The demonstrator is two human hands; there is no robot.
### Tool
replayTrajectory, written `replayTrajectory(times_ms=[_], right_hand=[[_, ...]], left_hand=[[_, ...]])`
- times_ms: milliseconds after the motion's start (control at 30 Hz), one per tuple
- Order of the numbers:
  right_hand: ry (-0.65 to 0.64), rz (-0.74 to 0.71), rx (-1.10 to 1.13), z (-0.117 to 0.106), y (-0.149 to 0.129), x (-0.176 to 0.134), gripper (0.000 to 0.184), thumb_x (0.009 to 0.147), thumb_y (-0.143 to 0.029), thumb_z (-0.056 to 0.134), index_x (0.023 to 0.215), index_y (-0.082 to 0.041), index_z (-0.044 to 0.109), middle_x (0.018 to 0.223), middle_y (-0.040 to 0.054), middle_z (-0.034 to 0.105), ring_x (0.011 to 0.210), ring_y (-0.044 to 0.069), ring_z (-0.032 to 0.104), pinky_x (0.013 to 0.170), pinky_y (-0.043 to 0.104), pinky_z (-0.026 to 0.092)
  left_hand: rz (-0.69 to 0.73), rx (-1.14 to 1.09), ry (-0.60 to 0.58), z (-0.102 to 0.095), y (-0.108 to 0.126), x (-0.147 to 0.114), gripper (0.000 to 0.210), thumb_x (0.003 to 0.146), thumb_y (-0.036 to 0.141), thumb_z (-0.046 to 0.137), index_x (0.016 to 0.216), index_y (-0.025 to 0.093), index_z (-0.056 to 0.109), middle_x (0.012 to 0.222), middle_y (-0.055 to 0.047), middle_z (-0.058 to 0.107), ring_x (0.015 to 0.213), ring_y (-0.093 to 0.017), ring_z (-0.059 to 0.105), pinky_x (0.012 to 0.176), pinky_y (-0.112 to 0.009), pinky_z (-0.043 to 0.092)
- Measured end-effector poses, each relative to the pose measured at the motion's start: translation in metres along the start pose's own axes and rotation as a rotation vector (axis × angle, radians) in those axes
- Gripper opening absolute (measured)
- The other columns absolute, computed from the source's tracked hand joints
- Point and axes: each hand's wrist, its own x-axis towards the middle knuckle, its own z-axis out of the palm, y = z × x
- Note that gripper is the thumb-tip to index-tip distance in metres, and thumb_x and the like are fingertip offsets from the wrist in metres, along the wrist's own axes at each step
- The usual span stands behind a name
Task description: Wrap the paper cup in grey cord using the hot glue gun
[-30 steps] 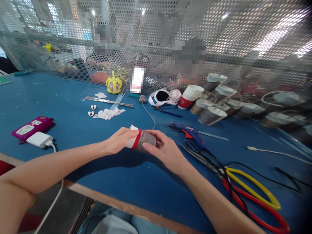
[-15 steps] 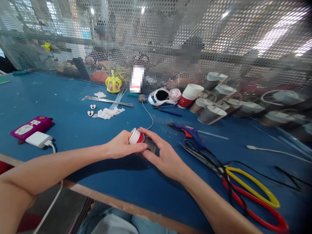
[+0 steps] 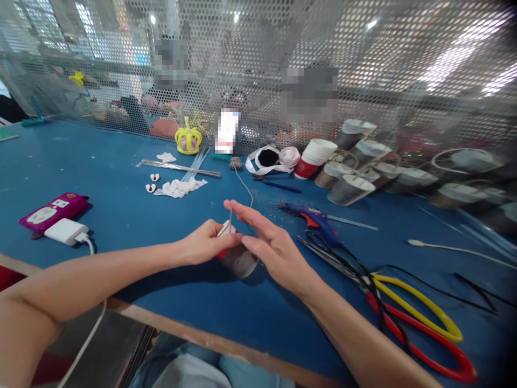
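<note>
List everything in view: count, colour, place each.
Wrapped cup: 1, white, red, grey, centre
Yarn ball: 1, grey, back
Glue gun: 1, blue, right
Scissors: 1, red and yellow, right
Pliers: 1, blue, back
Cup stack: 1, white and red, back
Covered cups: several, grey, right
Ribbon rolls: 2, pale, back
Crown ornament: 1, yellow, back
Rod bundle: 1, silver, left
Tissue pieces: 2, white, left
Small pieces: 2, white, left
Power strip: 1, purple, left
Charger: 1, white, left
Screen: 1, white, pixelated, back
Mesh panel: 1, grey, rear
Table: 1, blue, beneath
Left hand: 1, bare, on wrapped cup
Right hand: 1, bare, beside wrapped cup
</note>
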Motion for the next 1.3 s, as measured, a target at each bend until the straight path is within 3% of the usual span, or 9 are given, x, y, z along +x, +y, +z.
replayTrajectory(times_ms=[200, 333, 433, 567, 733, 933, 1100, 1233, 1300], right_hand=[[0.145, 0.269, -0.215, -0.012, 0.008, 0.008, 0.037, 0.082, -0.029, 0.039, 0.114, -0.016, 0.05, 0.1, 0.0083, 0.065, 0.09, 0.018, 0.06, 0.081, 0.035, 0.046], [0.314, 0.409, -0.35, -0.059, 0.004, 0.004, 0.031, 0.08, -0.035, 0.041, 0.095, -0.014, 0.057, 0.084, 0.0092, 0.066, 0.069, 0.017, 0.062, 0.06, 0.03, 0.05], [0.483, 0.549, -0.635, -0.101, 0.008, -0.003, 0.029, 0.082, -0.036, 0.036, 0.082, -0.016, 0.056, 0.078, 0.0091, 0.066, 0.066, 0.017, 0.062, 0.061, 0.029, 0.048], [0.34, 0.752, -0.893, -0.128, 0.035, -0.012, 0.021, 0.071, -0.029, 0.052, 0.053, -0.019, 0.053, 0.058, 0.0093, 0.062, 0.064, 0.025, 0.06, 0.057, 0.034, 0.042], [0.226, 0.796, -0.863, -0.124, 0.071, -0.018, 0.025, 0.057, -0.017, 0.06, 0.038, -0.022, 0.044, 0.043, 0.0047, 0.054, 0.058, 0.025, 0.059, 0.054, 0.031, 0.04], [0.346, 0.758, -0.783, -0.123, 0.081, -0.021, 0.01, 0.057, -0.018, 0.058, 0.052, -0.021, 0.05, 0.05, 0.0046, 0.058, 0.062, 0.025, 0.06, 0.055, 0.033, 0.043], [0.444, 0.659, -0.572, -0.118, 0.052, -0.02, 0.024, 0.065, -0.025, 0.055, 0.086, -0.016, 0.052, 0.074, 0.0069, 0.064, 0.065, 0.019, 0.061, 0.056, 0.029, 0.047], [0.326, 0.576, -0.216, -0.098, 0.015, -0.019, 0.025, 0.067, -0.042, 0.057, 0.07, -0.017, 0.053, 0.059, 0.0011, 0.058, 0.049, 0.013, 0.054, 0.047, 0.024, 0.044], [0.267, 0.565, -0.207, -0.083, 0.0, -0.019, 0.025, 0.069, -0.042, 0.057, 0.067, -0.017, 0.057, 0.056, 0.0015, 0.058, 0.048, 0.013, 0.054, 0.046, 0.024, 0.044]], left_hand=[[-0.12, -0.094, 0.079, 0.0, 0.003, 0.001, 0.038, 0.072, 0.044, 0.045, 0.051, 0.012, 0.046, 0.044, 0.005, 0.038, 0.044, -0.006, 0.03, 0.045, -0.02, 0.024], [-0.147, -0.144, 0.123, -0.004, 0.006, 0.001, 0.039, 0.074, 0.044, 0.045, 0.06, 0.009, 0.057, 0.05, 0.001, 0.052, 0.049, -0.009, 0.043, 0.052, -0.02, 0.034], [-0.133, -0.17, 0.129, -0.007, 0.006, 0.001, 0.041, 0.074, 0.045, 0.045, 0.059, 0.01, 0.059, 0.053, -0.001, 0.057, 0.052, -0.011, 0.048, 0.055, -0.021, 0.037], [-0.113, -0.176, 0.155, -0.012, 0.006, 0.002, 0.04, 0.075, 0.044, 0.044, 0.058, 0.011, 0.059, 0.056, -0.002, 0.059, 0.054, -0.011, 0.05, 0.058, -0.021, 0.04], [-0.091, -0.104, 0.165, -0.014, 0.014, 0.005, 0.038, 0.076, 0.041, 0.042, 0.057, 0.011, 0.055, 0.052, 0.0, 0.054, 0.052, -0.011, 0.046, 0.056, -0.022, 0.037], [-0.065, 0.006, 0.162, -0.012, 0.017, 0.012, 0.038, 0.075, 0.041, 0.039, 0.058, 0.011, 0.055, 0.05, -0.001, 0.052, 0.051, -0.012, 0.045, 0.053, -0.024, 0.036], [-0.019, 0.099, 0.148, -0.011, 0.011, 0.016, 0.04, 0.077, 0.042, 0.035, 0.056, 0.012, 0.052, 0.048, 0.0, 0.046, 0.05, -0.012, 0.041, 0.051, -0.023, 0.034], [0.029, 0.193, 0.199, -0.013, 0.001, 0.018, 0.041, 0.079, 0.042, 0.033, 0.051, 0.013, 0.043, 0.047, 0.002, 0.037, 0.049, -0.009, 0.032, 0.05, -0.022, 0.029], [0.036, 0.185, 0.214, -0.013, -0.004, 0.018, 0.041, 0.08, 0.042, 0.031, 0.05, 0.014, 0.04, 0.048, 0.003, 0.033, 0.048, -0.008, 0.028, 0.049, -0.022, 0.027]])
